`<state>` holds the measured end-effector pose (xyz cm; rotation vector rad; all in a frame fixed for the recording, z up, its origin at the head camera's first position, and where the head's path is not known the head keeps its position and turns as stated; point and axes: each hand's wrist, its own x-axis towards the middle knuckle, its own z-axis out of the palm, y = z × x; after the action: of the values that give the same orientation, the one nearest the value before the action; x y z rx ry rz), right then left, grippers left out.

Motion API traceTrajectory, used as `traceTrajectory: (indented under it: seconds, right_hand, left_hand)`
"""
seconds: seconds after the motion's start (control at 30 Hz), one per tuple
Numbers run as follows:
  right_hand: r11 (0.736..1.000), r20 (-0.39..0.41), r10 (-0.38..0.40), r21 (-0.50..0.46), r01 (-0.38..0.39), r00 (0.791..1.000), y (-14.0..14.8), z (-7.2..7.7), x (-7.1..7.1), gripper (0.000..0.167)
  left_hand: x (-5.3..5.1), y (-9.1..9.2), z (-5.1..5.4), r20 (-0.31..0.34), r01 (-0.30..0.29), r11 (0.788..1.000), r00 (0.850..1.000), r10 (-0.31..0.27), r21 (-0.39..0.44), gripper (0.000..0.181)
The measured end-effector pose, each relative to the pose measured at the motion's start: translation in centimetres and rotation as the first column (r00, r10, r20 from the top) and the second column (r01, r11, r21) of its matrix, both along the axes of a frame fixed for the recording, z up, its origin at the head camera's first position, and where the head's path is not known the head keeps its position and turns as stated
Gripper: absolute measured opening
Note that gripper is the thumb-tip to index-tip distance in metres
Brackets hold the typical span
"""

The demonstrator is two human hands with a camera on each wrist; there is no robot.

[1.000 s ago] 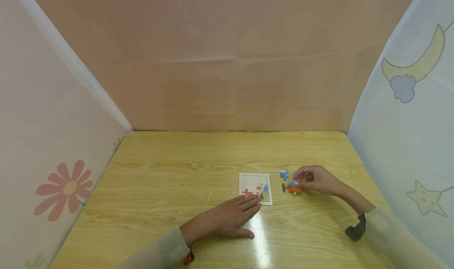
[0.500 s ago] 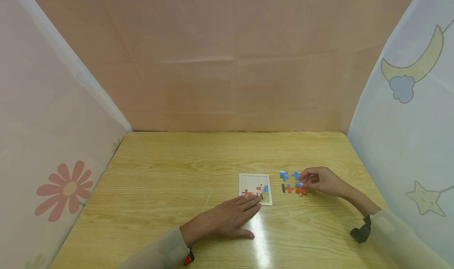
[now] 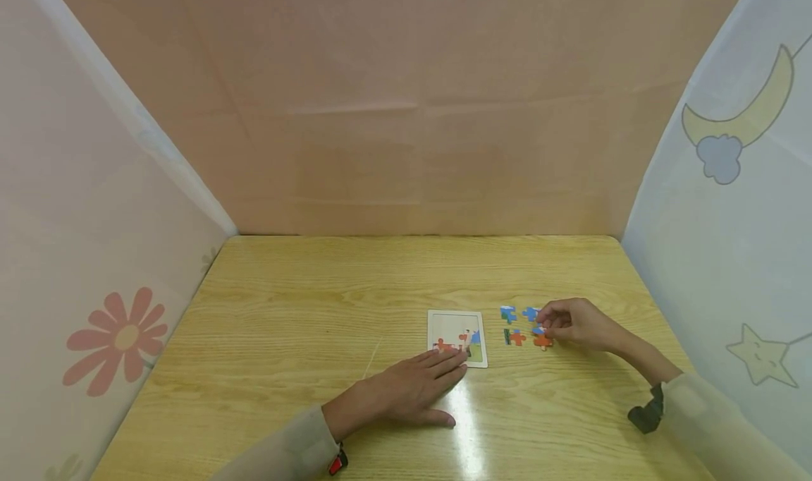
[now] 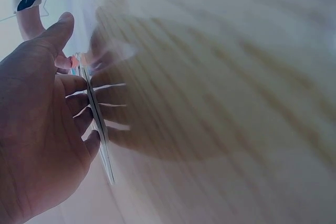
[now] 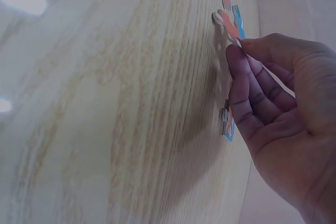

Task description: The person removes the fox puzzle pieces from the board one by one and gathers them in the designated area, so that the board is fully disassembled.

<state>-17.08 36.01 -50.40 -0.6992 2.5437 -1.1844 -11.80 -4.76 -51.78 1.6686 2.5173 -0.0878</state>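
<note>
My left hand [image 3: 415, 388] lies flat with straight fingers resting on the near edge of a framed jigsaw puzzle board [image 3: 453, 317]. The board has pale bare space and some picture pieces at its lower and right side, partly covered by the fingers. To its right, my right hand [image 3: 580, 324] pinches the edge of an orange and blue jigsaw piece [image 3: 543, 341] between thumb and finger, low over the table. Other loose jigsaw pieces lie beside it: a blue and green one [image 3: 508, 314], a blue one [image 3: 530, 314] and an orange one [image 3: 517, 337].
The wooden table [image 3: 304, 290] reaches back to a plain brownish cloth wall [image 3: 406, 149]. Printed cloth stands along both sides. In the right wrist view, another loose piece [image 5: 229, 129] shows on the table beyond the fingers.
My right hand has moved a little to the right, drawing the orange and blue jigsaw piece away from the orange one beside it. The left hand has stayed still.
</note>
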Motion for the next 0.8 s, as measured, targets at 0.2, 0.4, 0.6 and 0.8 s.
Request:
traceTrajectory:
  seconds: [0.2,0.4,0.6,0.8]
  right_hand:
    - [1.000,-0.049,0.008,0.024,-0.007,0.999,-0.04,-0.38,-0.05,0.018]
    - [0.998,-0.075,0.002,0.070,0.003,0.997,-0.05,-0.63,-0.10,0.017]
    - [0.996,-0.085,0.004,0.090,0.003,0.996,-0.13,-0.65,-0.15,0.016]
    - [0.996,-0.099,0.009,0.089,0.000,0.995,-0.26,-0.43,-0.02,0.015]
  left_hand:
    - [-0.01,-0.01,-0.01,0.004,0.002,1.000,1.000,-0.002,0.001,0.086]
    - [-0.04,-0.04,0.00,0.005,0.006,1.000,1.000,-0.006,0.001,0.086]
    - [0.04,-0.04,0.08,-0.009,0.008,1.000,1.000,-0.008,-0.006,0.086]
    - [0.06,0.06,-0.01,-0.021,0.009,1.000,1.000,-0.009,-0.009,0.086]
